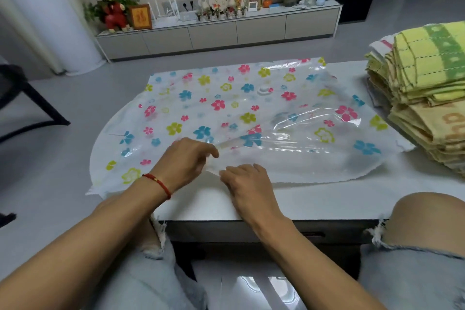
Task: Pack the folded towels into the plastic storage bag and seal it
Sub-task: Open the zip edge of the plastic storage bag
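Note:
A clear plastic storage bag [226, 108] printed with coloured flowers lies flat across the white table [327, 199], with a white round valve [264, 90] near its far middle. Its near edge is lifted slightly. My left hand [185, 162] pinches the upper layer of that near edge. My right hand [247, 184] grips the same edge just to the right, fingers curled on the plastic. A tall stack of folded yellow and green towels [425, 98] stands on the table's right side, apart from the bag.
The bag's left end hangs over the table's left edge. My bare knees and denim shorts sit under the near table edge. A low cabinet [216, 30] with plants and ornaments lines the far wall. A dark chair [22, 103] stands at left.

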Demonstrator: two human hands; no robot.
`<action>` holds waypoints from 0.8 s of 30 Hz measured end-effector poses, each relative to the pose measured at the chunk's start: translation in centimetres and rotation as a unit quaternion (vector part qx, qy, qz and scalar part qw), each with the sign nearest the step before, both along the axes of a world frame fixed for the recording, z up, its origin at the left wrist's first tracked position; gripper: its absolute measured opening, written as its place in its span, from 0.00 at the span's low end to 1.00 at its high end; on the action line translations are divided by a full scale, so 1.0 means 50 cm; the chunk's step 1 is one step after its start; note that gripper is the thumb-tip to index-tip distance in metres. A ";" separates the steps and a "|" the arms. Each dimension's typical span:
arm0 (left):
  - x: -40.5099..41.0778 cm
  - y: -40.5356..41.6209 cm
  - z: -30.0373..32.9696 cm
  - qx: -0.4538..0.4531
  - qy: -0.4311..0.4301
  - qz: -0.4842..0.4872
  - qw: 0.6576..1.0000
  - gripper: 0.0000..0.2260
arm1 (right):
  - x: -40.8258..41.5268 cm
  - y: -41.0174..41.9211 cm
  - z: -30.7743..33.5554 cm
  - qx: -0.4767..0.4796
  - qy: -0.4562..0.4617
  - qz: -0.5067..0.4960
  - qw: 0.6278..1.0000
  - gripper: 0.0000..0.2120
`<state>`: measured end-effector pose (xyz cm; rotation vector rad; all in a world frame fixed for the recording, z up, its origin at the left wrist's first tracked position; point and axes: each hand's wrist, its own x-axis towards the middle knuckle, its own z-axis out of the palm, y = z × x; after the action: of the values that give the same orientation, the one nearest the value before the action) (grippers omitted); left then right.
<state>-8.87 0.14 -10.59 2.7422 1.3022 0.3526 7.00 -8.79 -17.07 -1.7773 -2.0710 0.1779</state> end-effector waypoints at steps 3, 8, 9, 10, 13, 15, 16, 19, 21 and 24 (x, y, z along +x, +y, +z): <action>-0.002 0.053 0.032 0.041 -0.068 0.065 0.995 0.15 | 0.020 -0.028 -0.024 -0.016 -0.007 0.003 1.000 0.10; -0.007 0.083 0.062 -0.032 -0.171 0.125 0.977 0.13 | 0.009 -0.057 -0.020 -0.017 0.006 -0.038 0.999 0.11; -0.008 0.071 0.065 -0.055 -0.163 0.102 0.980 0.11 | -0.006 -0.047 -0.009 -0.006 0.015 -0.033 0.999 0.12; -0.011 0.057 0.066 -0.066 -0.143 0.072 0.985 0.11 | -0.023 -0.033 0.004 0.003 0.024 -0.021 0.999 0.15; -0.043 0.018 0.052 -0.088 -0.054 -0.011 0.995 0.23 | -0.065 0.016 0.023 0.014 0.029 0.018 0.999 0.14; -0.071 0.000 0.032 -0.057 0.040 -0.031 0.997 0.22 | -0.077 0.033 0.024 0.018 0.010 0.018 1.000 0.12; -0.082 -0.008 0.023 -0.034 0.088 -0.018 0.995 0.20 | -0.080 0.036 0.023 0.023 0.009 0.018 1.000 0.12; -0.104 -0.006 0.018 0.020 0.094 0.034 0.995 0.16 | -0.085 0.034 0.020 0.034 0.025 0.022 0.999 0.12; -0.110 0.016 0.033 0.043 0.065 0.054 0.995 0.15 | -0.087 0.024 0.011 0.033 0.035 0.025 0.999 0.11; -0.117 0.061 0.065 0.073 0.000 0.110 0.991 0.17 | -0.084 0.003 -0.018 0.009 0.040 0.032 0.999 0.08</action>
<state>-14.73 3.18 -7.33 2.7163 1.6473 0.4841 2.80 -8.64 -17.97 -1.6662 -2.0683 0.2445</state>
